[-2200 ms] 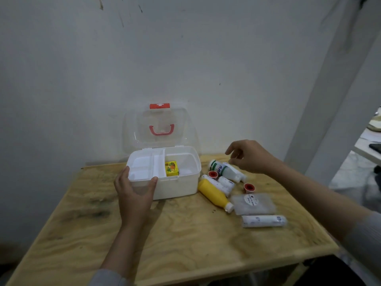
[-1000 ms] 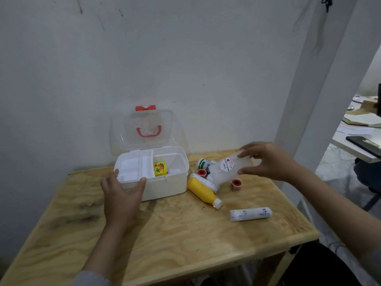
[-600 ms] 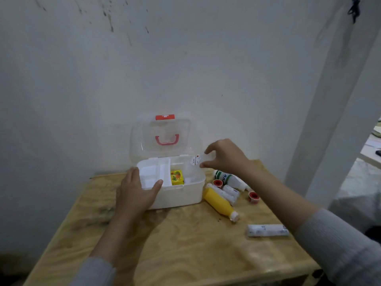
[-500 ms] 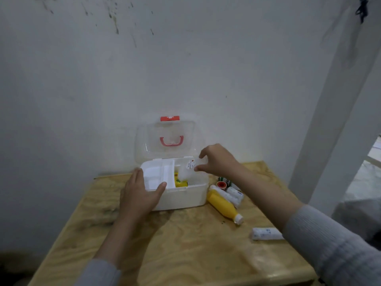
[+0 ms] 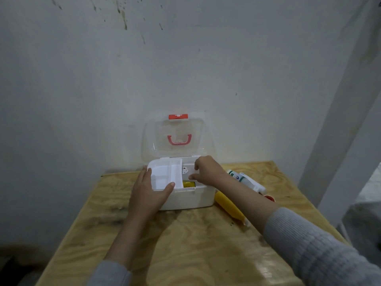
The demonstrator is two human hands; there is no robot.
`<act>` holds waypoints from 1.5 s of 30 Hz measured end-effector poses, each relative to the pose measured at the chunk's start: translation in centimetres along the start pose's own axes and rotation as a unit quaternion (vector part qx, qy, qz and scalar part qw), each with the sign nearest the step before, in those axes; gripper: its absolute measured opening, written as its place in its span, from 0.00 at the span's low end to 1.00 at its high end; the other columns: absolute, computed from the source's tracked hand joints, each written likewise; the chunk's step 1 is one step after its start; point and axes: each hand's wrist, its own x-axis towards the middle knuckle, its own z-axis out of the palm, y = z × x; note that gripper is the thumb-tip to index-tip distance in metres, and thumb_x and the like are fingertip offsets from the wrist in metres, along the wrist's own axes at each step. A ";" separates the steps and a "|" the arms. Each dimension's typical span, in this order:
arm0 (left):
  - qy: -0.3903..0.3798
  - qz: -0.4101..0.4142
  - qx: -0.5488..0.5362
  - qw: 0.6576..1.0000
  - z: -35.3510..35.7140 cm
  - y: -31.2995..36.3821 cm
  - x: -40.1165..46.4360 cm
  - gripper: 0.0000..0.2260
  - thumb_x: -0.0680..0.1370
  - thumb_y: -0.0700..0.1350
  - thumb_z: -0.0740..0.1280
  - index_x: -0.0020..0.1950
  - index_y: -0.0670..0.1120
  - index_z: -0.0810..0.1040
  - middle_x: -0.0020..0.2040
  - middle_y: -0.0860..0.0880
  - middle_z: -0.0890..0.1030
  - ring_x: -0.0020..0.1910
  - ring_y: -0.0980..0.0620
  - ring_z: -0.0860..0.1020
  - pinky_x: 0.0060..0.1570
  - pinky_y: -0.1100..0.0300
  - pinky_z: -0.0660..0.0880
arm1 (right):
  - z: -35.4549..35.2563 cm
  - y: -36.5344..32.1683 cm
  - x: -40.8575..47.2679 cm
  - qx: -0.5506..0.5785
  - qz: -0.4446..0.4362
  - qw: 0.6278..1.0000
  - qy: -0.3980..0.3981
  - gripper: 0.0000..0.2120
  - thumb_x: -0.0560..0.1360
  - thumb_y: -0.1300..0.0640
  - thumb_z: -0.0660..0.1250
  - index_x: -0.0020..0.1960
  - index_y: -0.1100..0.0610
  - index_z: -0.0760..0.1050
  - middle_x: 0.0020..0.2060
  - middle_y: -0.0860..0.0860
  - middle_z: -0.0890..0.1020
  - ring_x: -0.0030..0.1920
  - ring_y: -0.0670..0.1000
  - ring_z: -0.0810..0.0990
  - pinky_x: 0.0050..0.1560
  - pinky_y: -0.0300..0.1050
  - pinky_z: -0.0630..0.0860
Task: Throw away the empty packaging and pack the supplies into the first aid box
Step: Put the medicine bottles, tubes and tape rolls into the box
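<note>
The white first aid box [image 5: 191,200] stands open at the back of the wooden table, its clear lid [image 5: 177,139] with a red handle leaning on the wall. My left hand [image 5: 147,193] grips the box's front left corner, thumb over the rim. My right hand [image 5: 206,171] reaches into the right compartment, pinching a clear plastic packet [image 5: 186,171] with a round sticker. A small yellow box [image 5: 188,184] lies under it inside. A yellow bottle [image 5: 228,206] and white bottles [image 5: 245,180] lie to the right of the box.
A small red cap [image 5: 269,198] sits on the table [image 5: 195,244] by the white bottles. A white inner tray [image 5: 165,174] fills the box's left part. The wall is right behind the box, and a white pillar [image 5: 340,141] rises at the right.
My right hand picked the clear packet up from the table, carried it left and lowered it into the box's right compartment. My left hand stayed on the box.
</note>
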 end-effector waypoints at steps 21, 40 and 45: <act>0.005 -0.004 -0.021 1.000 -0.3 0.4 -0.3 0.40 0.68 0.64 0.70 0.75 0.50 0.61 0.78 0.52 0.58 0.74 0.46 0.61 0.67 0.44 0.67 | -1.1 1.3 0.0 0.160 -0.058 0.985 -0.020 0.22 0.71 0.66 0.68 0.63 0.56 0.73 0.56 0.56 0.80 0.52 0.52 0.80 0.56 0.46 0.78; 0.015 0.008 -0.062 0.998 -0.3 0.6 -0.3 0.39 0.68 0.58 0.73 0.74 0.44 0.64 0.78 0.51 0.58 0.75 0.49 0.59 0.71 0.49 0.61 | -0.2 9.2 -16.4 0.001 0.098 0.994 0.039 0.15 0.67 0.44 0.68 0.52 0.48 0.76 0.45 0.46 0.82 0.45 0.48 0.79 0.40 0.44 0.74; 0.011 0.008 -0.073 0.997 -0.4 0.7 -0.6 0.39 0.69 0.58 0.73 0.74 0.44 0.64 0.78 0.51 0.57 0.76 0.49 0.59 0.70 0.51 0.60 | 0.4 8.1 -16.9 0.057 0.085 0.986 0.132 0.10 0.67 0.56 0.67 0.48 0.55 0.81 0.37 0.51 0.84 0.37 0.48 0.79 0.38 0.45 0.76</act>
